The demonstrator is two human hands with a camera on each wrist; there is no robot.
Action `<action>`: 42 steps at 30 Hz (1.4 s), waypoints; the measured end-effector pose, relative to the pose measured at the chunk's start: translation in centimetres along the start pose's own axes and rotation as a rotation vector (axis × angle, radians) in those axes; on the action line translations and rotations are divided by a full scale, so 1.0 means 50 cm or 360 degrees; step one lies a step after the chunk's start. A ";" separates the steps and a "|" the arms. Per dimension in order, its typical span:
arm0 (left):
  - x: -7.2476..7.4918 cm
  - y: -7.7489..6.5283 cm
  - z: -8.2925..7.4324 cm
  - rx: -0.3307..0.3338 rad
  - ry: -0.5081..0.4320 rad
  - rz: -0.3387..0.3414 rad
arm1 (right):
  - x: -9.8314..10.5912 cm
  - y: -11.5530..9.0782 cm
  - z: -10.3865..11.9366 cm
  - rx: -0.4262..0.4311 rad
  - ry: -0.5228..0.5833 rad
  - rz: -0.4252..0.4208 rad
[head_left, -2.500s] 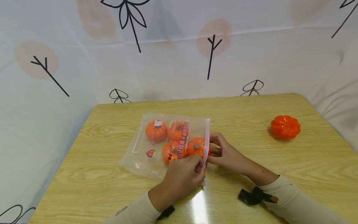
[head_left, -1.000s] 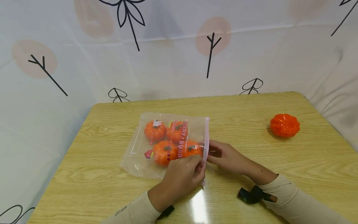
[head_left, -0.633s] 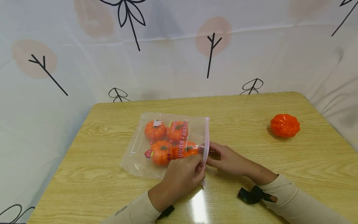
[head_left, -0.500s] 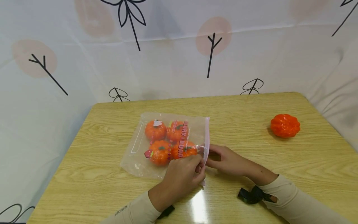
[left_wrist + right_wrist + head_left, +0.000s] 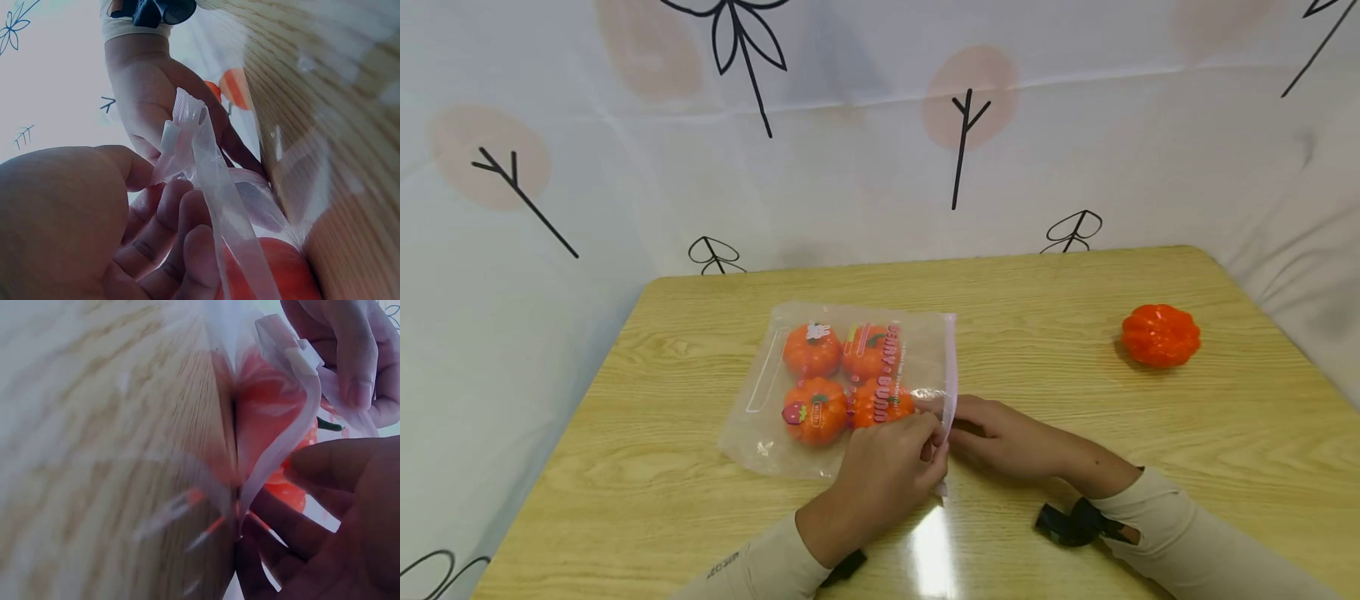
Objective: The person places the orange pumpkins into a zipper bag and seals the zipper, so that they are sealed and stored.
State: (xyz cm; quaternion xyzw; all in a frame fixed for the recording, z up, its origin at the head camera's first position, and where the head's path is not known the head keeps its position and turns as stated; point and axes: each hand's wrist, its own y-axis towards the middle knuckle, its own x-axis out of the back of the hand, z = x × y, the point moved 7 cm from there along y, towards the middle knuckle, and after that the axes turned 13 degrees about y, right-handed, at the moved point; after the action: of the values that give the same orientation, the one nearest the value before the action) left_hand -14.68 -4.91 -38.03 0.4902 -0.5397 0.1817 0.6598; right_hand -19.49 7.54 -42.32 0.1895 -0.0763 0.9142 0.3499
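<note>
Orange, the pumpkin [image 5: 883, 402] nearest the right grip [image 5: 1009, 439] is pushed deeper into the clear bag [image 5: 919, 335], so seems fully bagged; the rim [image 5: 951, 358] is pinched by the left grip [image 5: 889, 463], the right spread loosely.

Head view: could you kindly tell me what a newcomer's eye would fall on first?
Four orange pumpkins in a clear printed bag, left of the table's middle, stand out first. The left hand pinches its pink rim while the right hand reaches inside. A fifth pumpkin lies alone at far right.
</note>
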 end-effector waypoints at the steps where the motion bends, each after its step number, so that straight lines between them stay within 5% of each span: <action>1: 0.000 0.000 0.001 0.0008 0.0000 0.0002 | 0.002 0.001 0.001 0.0007 -0.0007 -0.0014; 11: -0.004 0.001 0.008 0.0071 0.0025 0.0080 | 0.078 -0.011 0.038 0.0100 -0.0293 -0.0420; 24: -0.014 -0.001 0.012 0.0115 -0.0008 0.0157 | 0.197 -0.072 0.036 0.0031 -0.1042 -0.0922; 33: -0.014 -0.002 0.012 0.0112 -0.0011 0.0154 | 0.274 -0.119 0.002 -0.0121 -0.1217 -0.1072; 42: -0.013 -0.003 0.011 0.0102 -0.0022 0.0149 | 0.340 -0.167 -0.014 -0.0239 -0.1202 -0.1256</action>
State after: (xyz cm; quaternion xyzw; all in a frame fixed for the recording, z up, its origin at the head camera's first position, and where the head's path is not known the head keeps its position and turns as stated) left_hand -15.08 -5.24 -38.69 0.4866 -0.5605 0.2261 0.6308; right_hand -25.72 24.31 -36.13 0.4931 -0.1846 0.5742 0.6270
